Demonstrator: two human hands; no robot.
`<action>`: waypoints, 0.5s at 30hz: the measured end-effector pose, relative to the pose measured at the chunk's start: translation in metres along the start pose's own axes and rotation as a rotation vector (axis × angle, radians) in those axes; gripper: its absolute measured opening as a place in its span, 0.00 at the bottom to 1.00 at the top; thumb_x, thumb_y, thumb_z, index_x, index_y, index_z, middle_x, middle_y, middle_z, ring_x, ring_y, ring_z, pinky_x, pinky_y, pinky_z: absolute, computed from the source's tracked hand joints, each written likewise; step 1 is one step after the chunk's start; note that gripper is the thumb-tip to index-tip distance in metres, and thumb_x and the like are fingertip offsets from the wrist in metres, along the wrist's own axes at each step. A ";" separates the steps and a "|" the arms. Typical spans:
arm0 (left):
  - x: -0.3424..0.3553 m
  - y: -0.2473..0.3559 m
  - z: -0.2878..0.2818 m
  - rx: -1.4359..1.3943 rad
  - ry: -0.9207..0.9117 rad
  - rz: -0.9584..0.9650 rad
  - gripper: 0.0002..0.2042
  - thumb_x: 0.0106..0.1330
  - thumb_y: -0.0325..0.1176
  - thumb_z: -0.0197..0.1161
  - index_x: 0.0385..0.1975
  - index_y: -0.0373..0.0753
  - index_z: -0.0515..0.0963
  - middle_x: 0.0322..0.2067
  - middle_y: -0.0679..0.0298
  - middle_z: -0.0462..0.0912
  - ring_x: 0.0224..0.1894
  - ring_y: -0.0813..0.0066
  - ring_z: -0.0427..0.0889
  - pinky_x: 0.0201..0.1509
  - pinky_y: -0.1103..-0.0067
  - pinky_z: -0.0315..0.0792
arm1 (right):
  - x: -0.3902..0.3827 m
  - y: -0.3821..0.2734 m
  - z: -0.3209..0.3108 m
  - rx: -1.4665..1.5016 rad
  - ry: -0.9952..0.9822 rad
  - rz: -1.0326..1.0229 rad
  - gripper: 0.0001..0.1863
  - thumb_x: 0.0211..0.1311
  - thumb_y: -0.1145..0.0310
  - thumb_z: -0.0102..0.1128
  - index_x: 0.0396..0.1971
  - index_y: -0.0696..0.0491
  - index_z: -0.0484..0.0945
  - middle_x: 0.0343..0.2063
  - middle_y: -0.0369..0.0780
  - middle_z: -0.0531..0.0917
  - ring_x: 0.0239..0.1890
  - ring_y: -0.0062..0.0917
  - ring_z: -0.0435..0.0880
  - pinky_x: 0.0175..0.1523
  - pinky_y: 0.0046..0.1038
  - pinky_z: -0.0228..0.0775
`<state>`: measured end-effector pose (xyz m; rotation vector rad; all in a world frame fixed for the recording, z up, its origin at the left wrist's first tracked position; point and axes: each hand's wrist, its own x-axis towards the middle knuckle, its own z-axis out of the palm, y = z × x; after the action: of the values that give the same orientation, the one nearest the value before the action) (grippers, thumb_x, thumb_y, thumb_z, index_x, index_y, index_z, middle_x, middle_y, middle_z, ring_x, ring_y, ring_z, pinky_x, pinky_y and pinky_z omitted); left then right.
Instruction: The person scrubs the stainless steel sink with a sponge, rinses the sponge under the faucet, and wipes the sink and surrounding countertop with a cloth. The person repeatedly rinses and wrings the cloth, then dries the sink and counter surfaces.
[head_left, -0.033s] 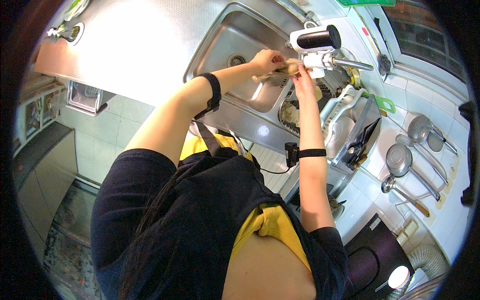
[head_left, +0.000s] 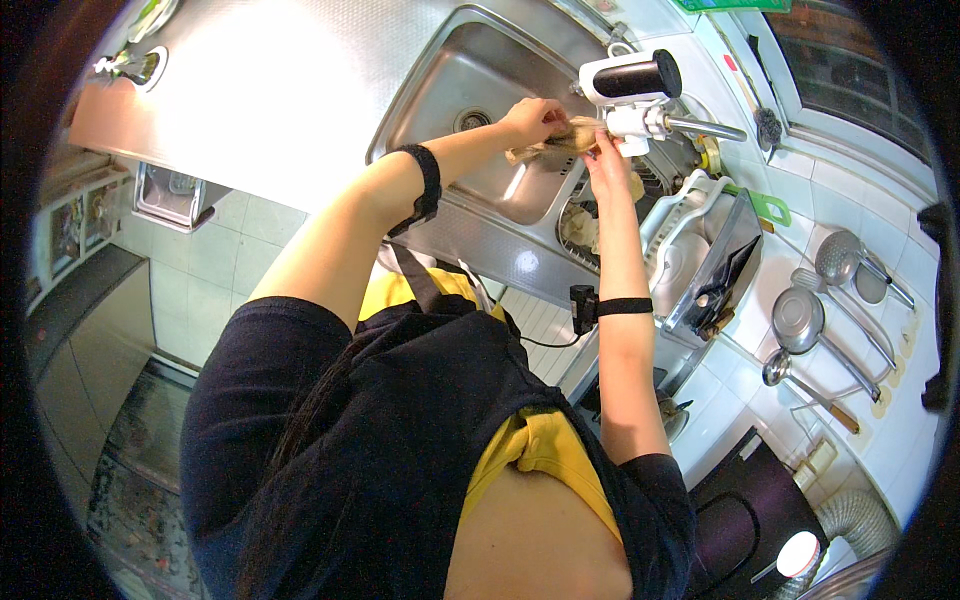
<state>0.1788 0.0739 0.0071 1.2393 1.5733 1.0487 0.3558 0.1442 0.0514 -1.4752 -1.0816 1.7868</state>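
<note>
Over the right side of the steel sink (head_left: pixel 475 75), both of my hands are on a knobbly, tan-brown piece of food (head_left: pixel 578 134) with a thinner, longer end. Its exact kind is not clear. My left hand (head_left: pixel 535 120) has its fingers curled at the upper left of the piece, partly hiding it. At the right end, my right hand (head_left: pixel 606 163) pinches it between thumb and fingers. The white tap unit with a dark side (head_left: pixel 630 78) is just beyond my hands. Below them sits a wire basket (head_left: pixel 592 257) with pale pieces (head_left: pixel 578 224) in it.
A bright steel counter (head_left: pixel 270 90) extends left of the sink. Right of my right forearm stand a white dish rack (head_left: pixel 665 215) and a grey utensil holder (head_left: pixel 715 275). Ladles and a skimmer (head_left: pixel 838 257) hang on the tiled wall. The tap's metal pipe (head_left: pixel 708 130) juts to the right.
</note>
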 end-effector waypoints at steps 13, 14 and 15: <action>-0.005 -0.033 -0.024 0.454 -0.349 0.089 0.16 0.60 0.48 0.64 0.45 0.49 0.80 0.39 0.57 0.85 0.43 0.52 0.83 0.47 0.62 0.75 | -0.017 -0.016 0.011 0.027 -0.112 -0.042 0.23 0.64 0.62 0.63 0.57 0.48 0.69 0.52 0.33 0.75 0.56 0.24 0.73 0.61 0.35 0.64; -0.006 -0.041 -0.024 0.464 -0.342 0.064 0.16 0.60 0.47 0.64 0.45 0.50 0.81 0.39 0.58 0.85 0.44 0.53 0.83 0.48 0.62 0.75 | -0.019 -0.017 0.010 0.044 -0.126 -0.057 0.23 0.65 0.63 0.63 0.57 0.48 0.69 0.53 0.33 0.75 0.57 0.25 0.73 0.61 0.35 0.64; -0.009 -0.048 -0.023 0.479 -0.330 0.049 0.15 0.59 0.46 0.64 0.45 0.52 0.81 0.40 0.59 0.85 0.45 0.53 0.83 0.48 0.61 0.75 | -0.022 -0.017 0.009 0.061 -0.132 -0.076 0.22 0.65 0.63 0.63 0.57 0.48 0.69 0.53 0.33 0.75 0.57 0.25 0.73 0.62 0.36 0.64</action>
<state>0.1455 0.0550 -0.0313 1.6805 1.5818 0.4658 0.3504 0.1330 0.0779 -1.2788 -1.1223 1.8682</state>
